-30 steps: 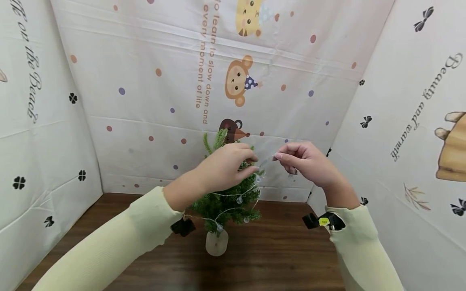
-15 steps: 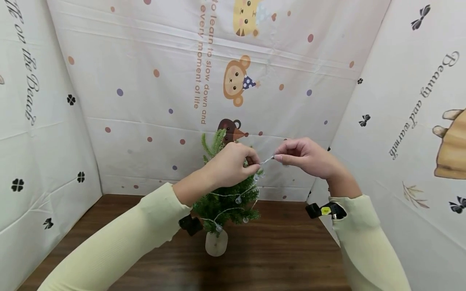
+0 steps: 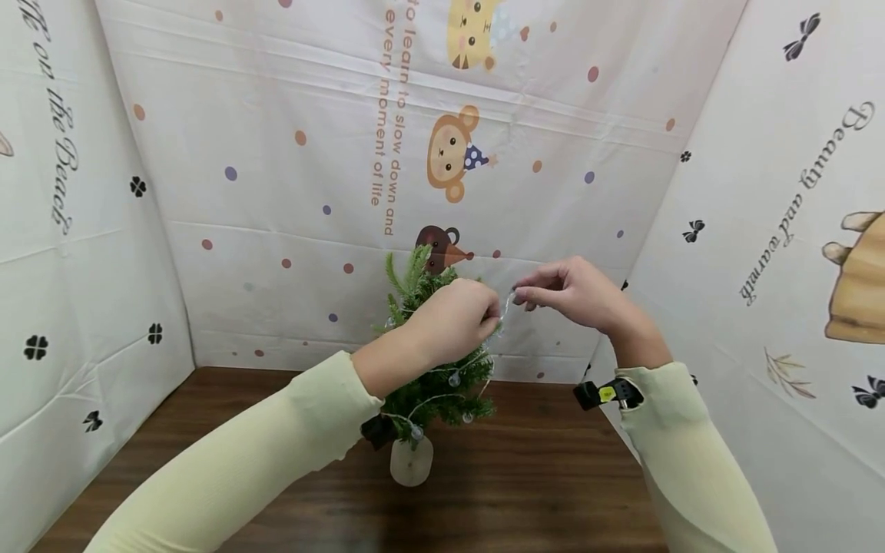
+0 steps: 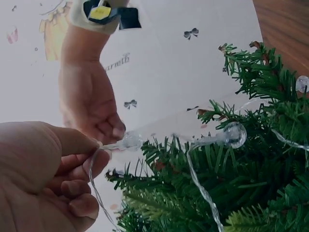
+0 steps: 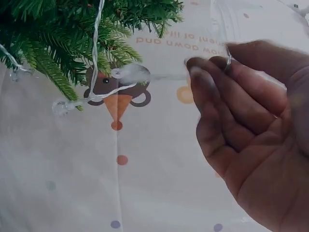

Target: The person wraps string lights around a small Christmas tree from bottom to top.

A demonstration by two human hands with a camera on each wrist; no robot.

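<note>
A small green artificial Christmas tree (image 3: 459,411) stands on a pale round base (image 3: 411,462), wound with a string of lights (image 3: 454,379) on clear wire. In front of its upper right side, my left hand (image 3: 449,319) pinches the wire just behind a clear round bulb (image 4: 130,141), between thumb and forefinger. Another bulb (image 4: 235,135) lies against the branches. To the right of the tree, my right hand (image 3: 577,296) pinches a further length of wire (image 3: 507,304) between thumb and fingertips. That wire spans the short gap between both hands.
The tree stands on a dark brown wooden table (image 3: 525,476). White printed cloth (image 3: 263,200) hangs close behind it, with more cloth (image 3: 747,253) on both sides. A black wrist camera (image 3: 588,395) sits by the right cuff.
My left hand has moved slightly right and its fingers have closed on the wire. The right hand has risen and come a little closer, and the wire between them now stands steeper.
</note>
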